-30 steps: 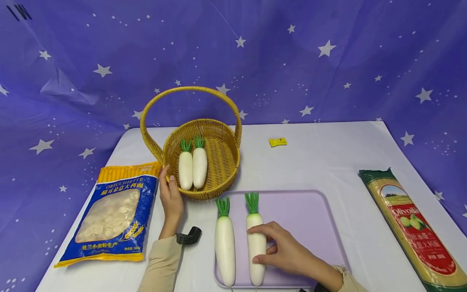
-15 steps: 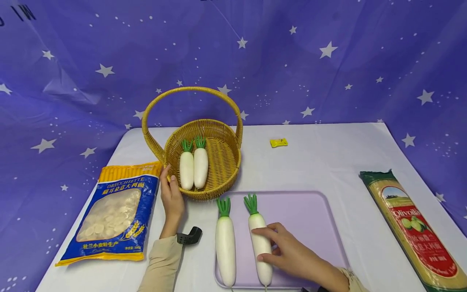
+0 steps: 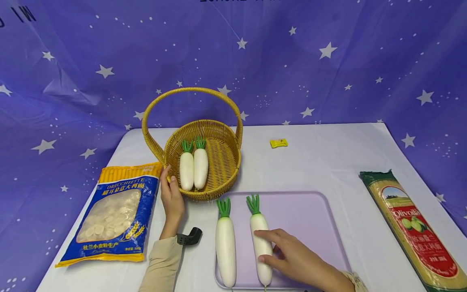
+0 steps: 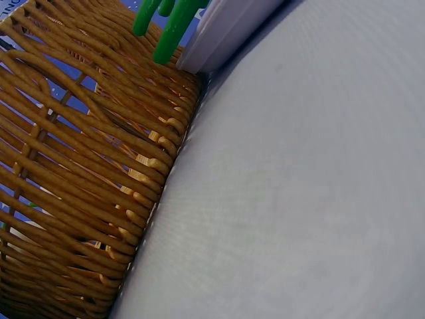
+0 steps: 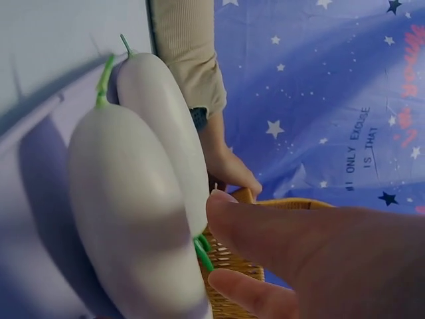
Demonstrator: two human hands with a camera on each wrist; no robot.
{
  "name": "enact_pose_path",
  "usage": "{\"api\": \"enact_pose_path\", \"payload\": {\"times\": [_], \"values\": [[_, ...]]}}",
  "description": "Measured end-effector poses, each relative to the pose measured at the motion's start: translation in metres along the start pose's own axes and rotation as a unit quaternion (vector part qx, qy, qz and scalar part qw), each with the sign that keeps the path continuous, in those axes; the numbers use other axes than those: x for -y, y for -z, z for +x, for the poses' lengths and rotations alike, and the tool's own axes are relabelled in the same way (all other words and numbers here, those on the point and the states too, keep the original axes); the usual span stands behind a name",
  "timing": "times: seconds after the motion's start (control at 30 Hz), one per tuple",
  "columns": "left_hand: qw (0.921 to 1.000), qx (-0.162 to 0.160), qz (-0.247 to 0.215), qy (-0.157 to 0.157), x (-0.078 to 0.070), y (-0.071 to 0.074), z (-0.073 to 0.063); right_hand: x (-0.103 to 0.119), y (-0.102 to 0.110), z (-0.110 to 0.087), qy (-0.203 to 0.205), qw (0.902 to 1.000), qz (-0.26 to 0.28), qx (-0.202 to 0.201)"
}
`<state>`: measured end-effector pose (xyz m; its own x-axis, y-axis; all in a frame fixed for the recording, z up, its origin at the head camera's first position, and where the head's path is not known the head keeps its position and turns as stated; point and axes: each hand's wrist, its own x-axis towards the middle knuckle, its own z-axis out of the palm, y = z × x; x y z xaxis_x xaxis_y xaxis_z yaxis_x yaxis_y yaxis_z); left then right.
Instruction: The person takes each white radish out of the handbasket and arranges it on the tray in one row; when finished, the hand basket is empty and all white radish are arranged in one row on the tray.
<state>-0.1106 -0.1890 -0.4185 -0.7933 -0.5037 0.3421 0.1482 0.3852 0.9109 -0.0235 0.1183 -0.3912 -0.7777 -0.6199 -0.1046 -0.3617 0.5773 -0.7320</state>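
Two white radishes with green tops lie side by side on the lilac tray. Over the right radish is my right hand, thumb and index finger reaching across its upper side without curling round it. In the right wrist view, the thumb is right at the radish's edge. The left radish lies parallel to it. My left hand rests its straight fingers against the left side of the wicker basket, which holds two more radishes. In the left wrist view, the basket wall fills the left side.
An orecchiette bag lies left of the basket, and a spaghetti pack at the far right. A small yellow packet sits toward the back. The basket's tall handle arches upward. A purple star-print cloth hangs behind the table.
The right radish has shifted slightly right on the tray and turned, its top now leaning left. My right hand moved right with it. The left hand and basket stay put.
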Motion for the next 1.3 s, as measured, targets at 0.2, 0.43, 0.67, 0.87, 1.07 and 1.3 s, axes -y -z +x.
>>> {"api": "enact_pose_path", "payload": {"times": [0.2, 0.43, 0.67, 0.87, 1.07, 1.3], "values": [[1.0000, 0.000, -0.002, 0.001, 0.000, 0.000, -0.001, 0.000, 0.002, 0.001, -0.009, 0.9968, -0.031, -0.073], [1.0000, 0.001, -0.005, 0.002, 0.000, 0.000, -0.001, -0.006, 0.008, 0.019, -0.012, 0.9791, 0.167, -0.115], [1.0000, -0.002, -0.002, 0.000, 0.001, 0.001, -0.001, -0.002, 0.014, 0.059, 0.006, 0.8425, 0.539, -0.003], [1.0000, -0.006, 0.002, -0.005, 0.001, 0.003, 0.000, 0.011, 0.017, 0.128, 0.017, 0.6939, 0.719, 0.029], [1.0000, -0.002, -0.002, -0.006, -0.001, 0.003, 0.002, 0.025, 0.026, 0.203, 0.036, 0.6344, 0.772, -0.006], [1.0000, 0.002, -0.008, -0.004, -0.001, 0.000, 0.002, 0.040, 0.026, 0.258, -0.017, 0.6244, 0.776, -0.084]]}}
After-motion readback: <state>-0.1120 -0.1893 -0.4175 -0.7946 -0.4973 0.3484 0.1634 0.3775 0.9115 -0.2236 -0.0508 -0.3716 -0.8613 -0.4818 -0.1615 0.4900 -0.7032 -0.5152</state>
